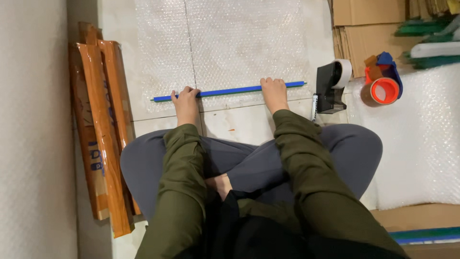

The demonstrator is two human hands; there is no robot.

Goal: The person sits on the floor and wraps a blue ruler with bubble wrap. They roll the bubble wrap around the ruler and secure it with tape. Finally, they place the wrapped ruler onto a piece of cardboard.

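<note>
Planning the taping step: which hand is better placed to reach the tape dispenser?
Probably the right hand: it rests on the blue rod nearest the dispenser; the left hand is farther off.

Lighting: even, soft indoor light from overhead, moderately bright. Glare: faint sheen on the bubble wrap and on the glossy wooden strips left of it; the white tape roll to its right is nearly blown out. Shadows: weak and short, darkest in the lap below the bubble wrap. Sharpness: middle crisp; slight softness and mild bending toward the corners. No motion blur.
</note>
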